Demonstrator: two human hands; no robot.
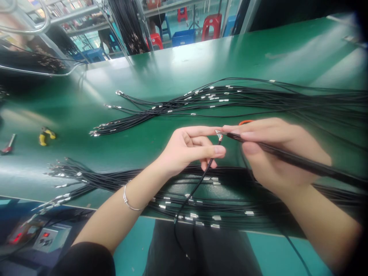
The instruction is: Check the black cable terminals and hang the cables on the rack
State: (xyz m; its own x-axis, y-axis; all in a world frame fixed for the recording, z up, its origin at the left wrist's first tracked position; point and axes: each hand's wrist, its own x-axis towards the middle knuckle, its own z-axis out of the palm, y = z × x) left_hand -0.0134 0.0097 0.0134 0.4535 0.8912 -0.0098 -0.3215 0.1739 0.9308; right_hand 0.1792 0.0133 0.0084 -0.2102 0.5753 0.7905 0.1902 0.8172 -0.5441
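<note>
Cable (pixel 198 185) at frame center, light-colored end (pixel 219 136) up, long axis running down-left toward bottom center. Left hand (pixel 192 147) has it between thumb and fingers, so it's the nearer one; right hand (pixel 284 149) grips slim black tool (pixel 304 161), tip at that end from the right, contact unclear. Green table (pixel 253 50) underneath, cable bundles (pixel 138 119) upper and lower frame. Red stools (pixel 212 27) top of frame, beyond the table.

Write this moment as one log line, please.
left hand: holds black cable | right hand: holds dark tool at cable end | table: cable bundles
</note>
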